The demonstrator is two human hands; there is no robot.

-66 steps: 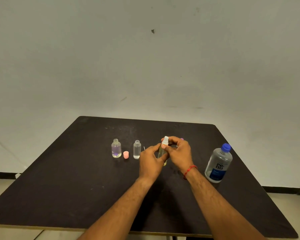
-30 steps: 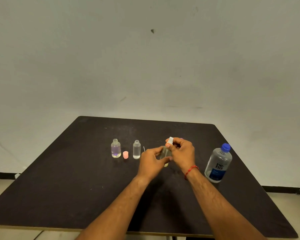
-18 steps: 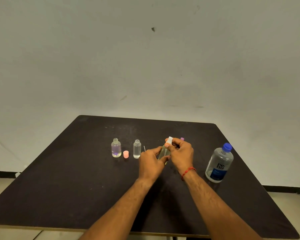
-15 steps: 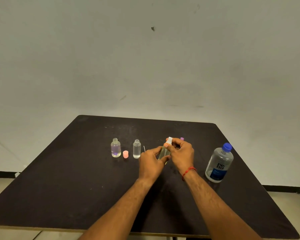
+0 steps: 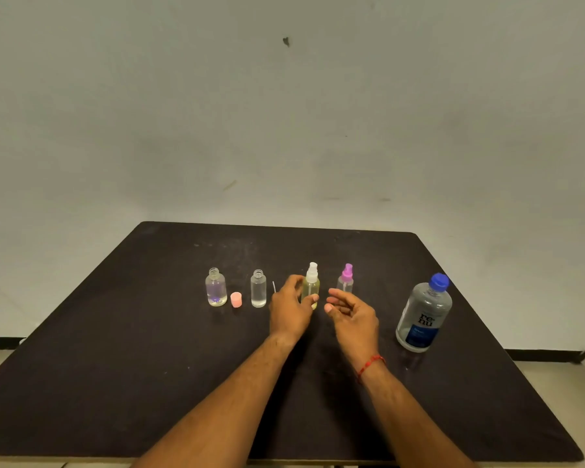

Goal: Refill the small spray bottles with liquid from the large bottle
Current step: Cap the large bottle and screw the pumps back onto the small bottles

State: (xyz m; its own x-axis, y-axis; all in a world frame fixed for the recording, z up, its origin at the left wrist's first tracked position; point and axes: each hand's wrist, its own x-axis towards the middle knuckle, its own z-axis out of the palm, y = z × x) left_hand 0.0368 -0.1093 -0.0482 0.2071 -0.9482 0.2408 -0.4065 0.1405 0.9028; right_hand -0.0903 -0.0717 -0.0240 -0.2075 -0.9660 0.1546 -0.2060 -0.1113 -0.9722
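Four small bottles (image 5: 216, 288) (image 5: 258, 289) (image 5: 310, 287) (image 5: 346, 282) — two open ones left of the left hand (image 5: 289, 307), two spray-topped right of it — one large bottle (image 5: 423, 315), one pink cap (image 5: 236, 299).

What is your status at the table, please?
Left hand grips the yellow spray bottle, pump on. Right hand open, empty. Large bottle capped, upright on the table. Nothing between right hand and large bottle.

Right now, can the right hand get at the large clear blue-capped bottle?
Probably yes. The right hand is open and holds nothing, and the large clear blue-capped bottle stands upright to its right with nothing between them on the dark tabletop. The small pink-topped spray bottle stands farther back, off that path.
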